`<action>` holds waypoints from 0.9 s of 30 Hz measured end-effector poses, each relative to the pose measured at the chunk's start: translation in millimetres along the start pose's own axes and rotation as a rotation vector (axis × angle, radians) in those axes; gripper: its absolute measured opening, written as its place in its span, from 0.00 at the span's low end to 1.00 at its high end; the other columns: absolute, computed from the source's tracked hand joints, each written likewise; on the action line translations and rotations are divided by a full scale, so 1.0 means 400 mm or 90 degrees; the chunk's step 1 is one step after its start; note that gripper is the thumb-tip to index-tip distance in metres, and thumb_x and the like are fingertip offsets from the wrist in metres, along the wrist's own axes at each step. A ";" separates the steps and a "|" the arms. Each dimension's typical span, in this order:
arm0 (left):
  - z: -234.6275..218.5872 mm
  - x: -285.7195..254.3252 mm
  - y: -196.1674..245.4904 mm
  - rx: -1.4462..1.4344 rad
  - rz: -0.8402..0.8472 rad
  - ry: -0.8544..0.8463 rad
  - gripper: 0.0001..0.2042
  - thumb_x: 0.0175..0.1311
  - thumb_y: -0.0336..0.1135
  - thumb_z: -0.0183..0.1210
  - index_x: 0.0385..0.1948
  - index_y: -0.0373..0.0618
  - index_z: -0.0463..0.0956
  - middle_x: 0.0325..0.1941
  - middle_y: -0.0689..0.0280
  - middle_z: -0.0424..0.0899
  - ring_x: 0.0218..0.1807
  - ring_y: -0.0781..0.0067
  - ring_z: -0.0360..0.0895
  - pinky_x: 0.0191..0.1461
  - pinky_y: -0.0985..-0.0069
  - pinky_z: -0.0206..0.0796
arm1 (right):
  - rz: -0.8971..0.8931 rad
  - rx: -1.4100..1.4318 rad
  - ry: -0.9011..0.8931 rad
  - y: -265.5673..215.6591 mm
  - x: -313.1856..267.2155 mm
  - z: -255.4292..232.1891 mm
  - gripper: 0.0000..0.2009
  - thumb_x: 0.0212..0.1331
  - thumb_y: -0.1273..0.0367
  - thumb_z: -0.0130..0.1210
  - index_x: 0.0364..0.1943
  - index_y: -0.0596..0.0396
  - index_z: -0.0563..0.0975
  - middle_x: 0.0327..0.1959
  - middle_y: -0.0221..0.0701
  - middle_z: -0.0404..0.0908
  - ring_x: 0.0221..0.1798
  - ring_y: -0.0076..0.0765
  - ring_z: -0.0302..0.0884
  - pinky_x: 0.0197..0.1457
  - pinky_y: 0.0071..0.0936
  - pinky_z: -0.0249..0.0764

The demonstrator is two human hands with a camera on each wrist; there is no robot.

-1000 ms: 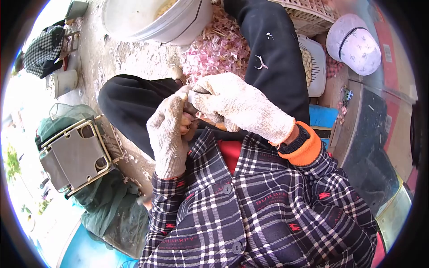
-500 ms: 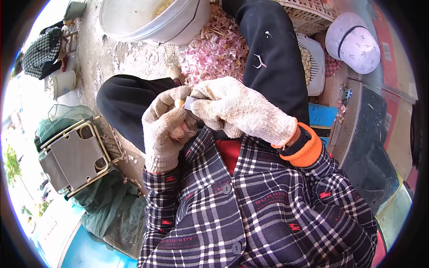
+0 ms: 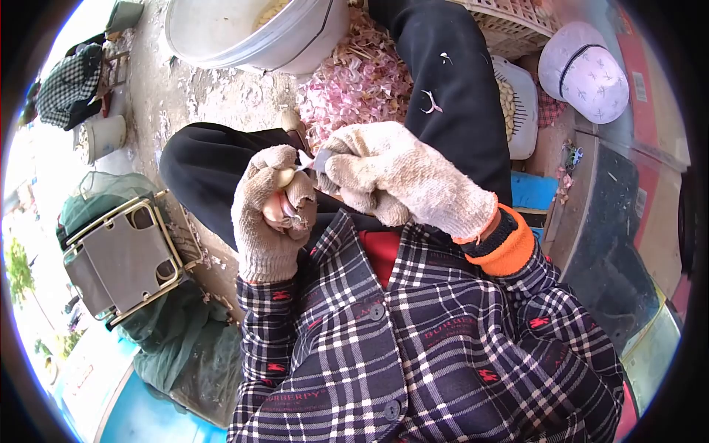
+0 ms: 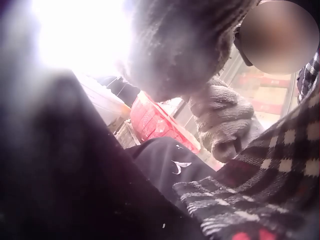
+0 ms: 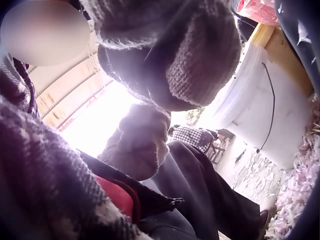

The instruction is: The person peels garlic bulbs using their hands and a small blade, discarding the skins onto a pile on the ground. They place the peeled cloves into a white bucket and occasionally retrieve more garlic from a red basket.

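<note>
Both hands wear pale knit work gloves and meet above the lap in the head view. My left hand (image 3: 253, 225) holds a peeled-looking garlic clove (image 3: 285, 177) at its fingertips. More pinkish, unpeeled garlic cloves (image 3: 275, 209) sit in its palm under the curled fingers. My right hand (image 3: 417, 173) pinches a small grey blade (image 3: 322, 159) close beside the clove. A whitish strip of skin (image 3: 304, 159) shows between clove and blade. In the wrist views the gloves are dark and blurred, and what they hold is hidden.
Pink garlic skins (image 3: 354, 81) lie heaped between the legs. Beyond stands a white bucket (image 3: 295, 52) with pale cloves inside. A white basket of cloves (image 3: 523, 111) is by the right leg, near a pale hat (image 3: 587, 74). A folding chair (image 3: 122, 255) stands at left.
My left hand has turned its palm up, baring the cloves in it. My right hand has drawn slightly away to the right with the blade, and a strip of skin now shows at the clove.
</note>
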State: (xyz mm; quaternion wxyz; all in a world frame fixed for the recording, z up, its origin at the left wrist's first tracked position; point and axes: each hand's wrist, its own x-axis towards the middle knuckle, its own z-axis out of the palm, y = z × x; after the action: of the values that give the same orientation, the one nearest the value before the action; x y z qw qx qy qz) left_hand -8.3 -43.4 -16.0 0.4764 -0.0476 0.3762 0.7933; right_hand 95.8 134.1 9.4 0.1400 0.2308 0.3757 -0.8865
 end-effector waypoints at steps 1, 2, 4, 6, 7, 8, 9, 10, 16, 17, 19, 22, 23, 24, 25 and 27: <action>0.006 -0.002 0.002 0.044 0.017 0.007 0.17 0.64 0.39 0.54 0.45 0.32 0.75 0.22 0.57 0.78 0.12 0.76 0.67 0.13 0.83 0.58 | -0.012 0.036 -0.018 0.004 0.002 -0.012 0.10 0.68 0.63 0.54 0.36 0.55 0.76 0.18 0.22 0.72 0.11 0.11 0.56 0.12 0.13 0.48; 0.009 -0.003 0.004 0.087 0.035 0.013 0.18 0.64 0.40 0.54 0.46 0.31 0.75 0.22 0.57 0.78 0.12 0.76 0.67 0.13 0.83 0.57 | -0.008 -0.017 0.046 -0.010 -0.006 -0.011 0.10 0.69 0.62 0.53 0.36 0.54 0.76 0.18 0.22 0.72 0.11 0.11 0.55 0.12 0.13 0.48; 0.016 -0.008 0.005 0.097 0.039 -0.003 0.19 0.66 0.40 0.53 0.47 0.30 0.75 0.23 0.58 0.78 0.14 0.77 0.67 0.14 0.83 0.57 | -0.077 -0.166 0.128 -0.006 0.003 -0.025 0.11 0.69 0.60 0.53 0.37 0.53 0.76 0.19 0.22 0.71 0.12 0.10 0.56 0.14 0.13 0.50; 0.038 -0.007 0.005 0.133 0.037 0.002 0.20 0.67 0.41 0.53 0.49 0.29 0.75 0.25 0.58 0.79 0.16 0.78 0.69 0.16 0.84 0.59 | -0.089 -0.267 0.195 0.016 0.019 -0.032 0.10 0.66 0.60 0.57 0.38 0.52 0.76 0.20 0.22 0.74 0.15 0.10 0.58 0.17 0.13 0.53; 0.039 -0.006 0.000 0.129 0.042 -0.010 0.19 0.68 0.40 0.53 0.49 0.30 0.74 0.26 0.58 0.79 0.17 0.78 0.70 0.17 0.84 0.59 | -0.157 -0.367 0.217 0.026 0.024 -0.030 0.14 0.63 0.59 0.58 0.40 0.55 0.77 0.23 0.29 0.78 0.22 0.20 0.68 0.26 0.21 0.64; 0.041 -0.004 -0.003 0.129 0.042 -0.013 0.19 0.68 0.40 0.53 0.49 0.30 0.74 0.26 0.58 0.79 0.17 0.78 0.70 0.17 0.84 0.59 | -0.227 -0.468 0.238 0.028 0.025 -0.030 0.17 0.61 0.57 0.59 0.42 0.58 0.78 0.26 0.36 0.81 0.30 0.31 0.78 0.36 0.30 0.74; 0.043 -0.003 -0.004 0.140 0.046 -0.005 0.18 0.69 0.39 0.53 0.49 0.31 0.74 0.26 0.59 0.79 0.17 0.78 0.70 0.17 0.84 0.59 | -0.168 -0.465 0.224 0.019 0.022 -0.031 0.19 0.57 0.56 0.62 0.43 0.56 0.78 0.29 0.37 0.82 0.33 0.33 0.80 0.39 0.31 0.75; 0.044 -0.001 -0.004 0.152 0.053 0.001 0.18 0.69 0.39 0.53 0.50 0.31 0.74 0.26 0.59 0.79 0.18 0.79 0.70 0.17 0.84 0.59 | -0.173 -0.468 0.226 0.006 0.016 -0.023 0.19 0.57 0.56 0.62 0.43 0.56 0.78 0.29 0.37 0.82 0.33 0.33 0.80 0.39 0.31 0.75; 0.094 0.019 -0.020 0.210 0.033 0.192 0.07 0.69 0.33 0.55 0.37 0.39 0.77 0.19 0.68 0.77 0.14 0.84 0.69 0.15 0.87 0.62 | -0.286 -0.504 0.190 0.014 0.034 0.022 0.14 0.56 0.63 0.61 0.41 0.57 0.77 0.26 0.37 0.81 0.30 0.38 0.81 0.36 0.36 0.74; 0.085 0.024 -0.017 0.221 0.039 0.181 0.07 0.69 0.34 0.55 0.35 0.40 0.76 0.21 0.67 0.79 0.15 0.83 0.71 0.14 0.85 0.63 | -0.118 -0.383 0.163 -0.036 0.017 0.047 0.12 0.56 0.65 0.60 0.41 0.58 0.77 0.25 0.36 0.80 0.26 0.33 0.80 0.31 0.34 0.74; 0.109 0.028 -0.006 0.223 0.044 0.241 0.07 0.69 0.34 0.55 0.33 0.41 0.77 0.17 0.70 0.76 0.14 0.85 0.70 0.15 0.86 0.64 | -0.206 -0.214 0.118 0.019 0.072 0.013 0.08 0.60 0.68 0.59 0.37 0.58 0.78 0.23 0.31 0.80 0.20 0.24 0.76 0.24 0.24 0.71; 0.091 0.029 0.002 0.262 0.051 0.139 0.08 0.68 0.34 0.57 0.38 0.37 0.76 0.19 0.67 0.76 0.14 0.82 0.68 0.16 0.86 0.60 | -0.065 -0.024 0.040 0.015 0.073 -0.013 0.05 0.63 0.69 0.57 0.32 0.55 0.77 0.18 0.27 0.77 0.14 0.17 0.70 0.14 0.14 0.61; 0.086 0.031 0.000 0.290 0.049 0.132 0.09 0.68 0.32 0.55 0.43 0.36 0.76 0.17 0.66 0.76 0.15 0.85 0.66 0.17 0.87 0.59 | -0.050 0.008 0.035 0.032 0.088 -0.025 0.04 0.62 0.69 0.57 0.32 0.55 0.77 0.18 0.27 0.77 0.14 0.17 0.70 0.14 0.14 0.61; 0.081 0.034 -0.003 0.285 0.053 0.138 0.09 0.68 0.32 0.55 0.43 0.36 0.76 0.17 0.66 0.76 0.15 0.85 0.66 0.17 0.87 0.59 | -0.032 0.044 0.030 0.047 0.101 -0.031 0.04 0.61 0.70 0.56 0.31 0.54 0.77 0.18 0.27 0.76 0.14 0.17 0.70 0.14 0.14 0.61; 0.076 0.038 -0.004 0.279 0.040 0.133 0.09 0.68 0.31 0.54 0.44 0.35 0.75 0.18 0.66 0.76 0.15 0.84 0.67 0.18 0.88 0.59 | -0.026 0.039 0.024 0.046 0.100 -0.025 0.04 0.61 0.70 0.56 0.31 0.54 0.77 0.18 0.27 0.76 0.14 0.17 0.70 0.14 0.14 0.61; 0.078 0.044 0.000 0.252 0.032 0.141 0.12 0.70 0.35 0.54 0.47 0.35 0.74 0.22 0.65 0.77 0.16 0.82 0.68 0.17 0.88 0.58 | -0.016 0.110 0.086 0.031 0.089 -0.014 0.03 0.60 0.71 0.57 0.32 0.54 0.76 0.17 0.26 0.75 0.15 0.18 0.71 0.13 0.15 0.61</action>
State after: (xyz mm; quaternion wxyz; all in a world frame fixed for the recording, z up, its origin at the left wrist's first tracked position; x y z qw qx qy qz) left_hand -8.9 -10.8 -1.4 0.4125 -0.0309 0.5756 0.7054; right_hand 72.4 127.2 -19.6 0.0825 0.2966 0.3097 -0.8996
